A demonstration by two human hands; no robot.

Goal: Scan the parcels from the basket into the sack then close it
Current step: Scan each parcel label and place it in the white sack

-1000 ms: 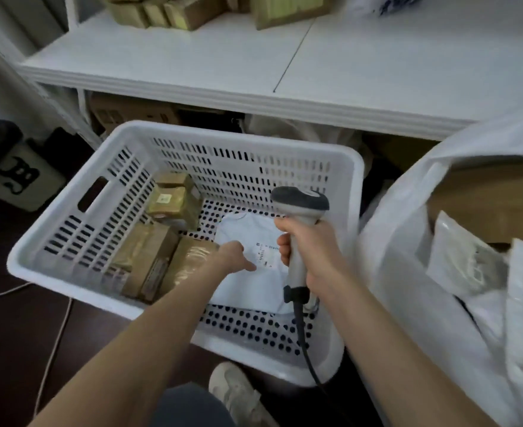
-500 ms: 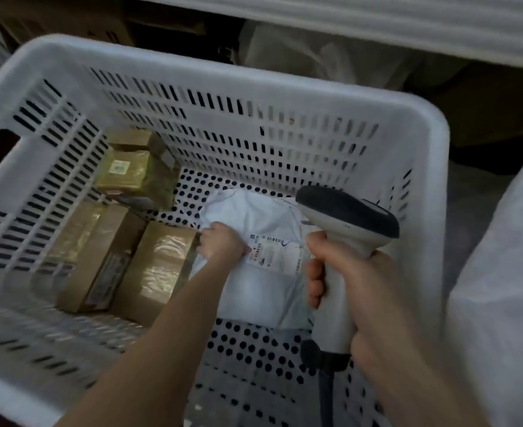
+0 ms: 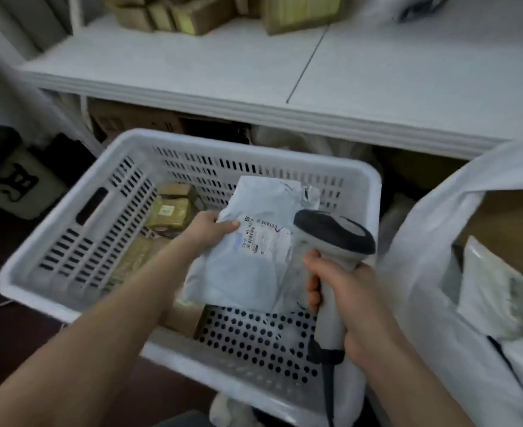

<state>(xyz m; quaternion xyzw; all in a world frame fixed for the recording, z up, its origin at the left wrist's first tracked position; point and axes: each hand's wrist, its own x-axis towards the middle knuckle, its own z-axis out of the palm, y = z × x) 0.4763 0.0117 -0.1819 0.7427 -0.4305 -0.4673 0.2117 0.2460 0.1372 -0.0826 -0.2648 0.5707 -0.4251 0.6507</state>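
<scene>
The person leans over a white slotted basket (image 3: 53,241) that sits on the floor in front of a white bench (image 3: 223,66). The left hand (image 3: 206,231) has its grip closed on the left edge of a pale plastic mailer parcel (image 3: 247,272), thumb on top and fingers underneath, and holds it tilted over the middle of the basket with the printed label (image 3: 263,238) facing up. The right hand (image 3: 343,291) has its grip wrapped round the handle of a grey-and-white barcode scanner (image 3: 334,235). The scanner's dark head sits just beside the right edge of the label, and its cable (image 3: 328,392) hangs down from the butt of the handle. Under and to the left of the held parcel, several taped brown cardboard parcels (image 3: 170,211) lie along the basket's left side and far corner, and the dotted floor shows on the near right. Just right of the basket stands the white sack (image 3: 423,272), its mouth open, with bagged parcels (image 3: 494,288) and brown cardboard already inside. More brown boxes (image 3: 192,13) sit at the back of the bench, and a cardboard carton (image 3: 130,121) is tucked beneath it.
</scene>
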